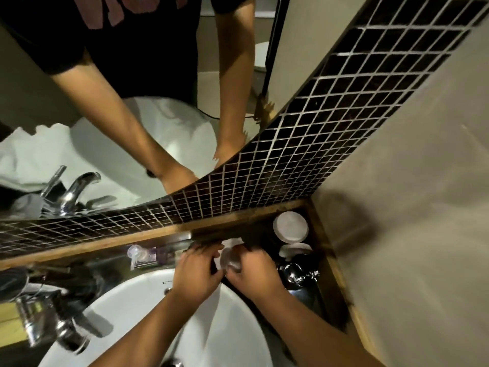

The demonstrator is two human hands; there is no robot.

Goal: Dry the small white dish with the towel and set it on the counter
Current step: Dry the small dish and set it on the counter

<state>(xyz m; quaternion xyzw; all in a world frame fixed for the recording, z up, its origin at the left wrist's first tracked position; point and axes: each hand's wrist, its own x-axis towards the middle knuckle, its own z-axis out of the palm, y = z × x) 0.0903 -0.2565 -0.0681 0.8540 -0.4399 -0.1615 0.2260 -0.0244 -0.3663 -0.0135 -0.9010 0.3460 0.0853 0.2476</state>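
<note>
Above the sink (148, 308), both hands meet; the left hand (197, 274) and right hand (254, 271) curl their fingers around a blurred dish (230, 260) and towel (229, 243) held between them.

a home bathroom: white basin (148, 308), chrome tap (53, 332), wall mirror (111, 107), dark mosaic tiles (330, 123)

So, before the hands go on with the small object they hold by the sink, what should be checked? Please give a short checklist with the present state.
1. Both hands on the object: left hand and right hand meet around a small pale object. Ok.
2. Object is the white dish: blurred. Cannot tell.
3. Towel in use: white cloth behind the hands. Cannot tell.
4. Free counter: jars crowd the corner. Not ok.
5. Basin below the hands would catch a drop. Ok.
</note>
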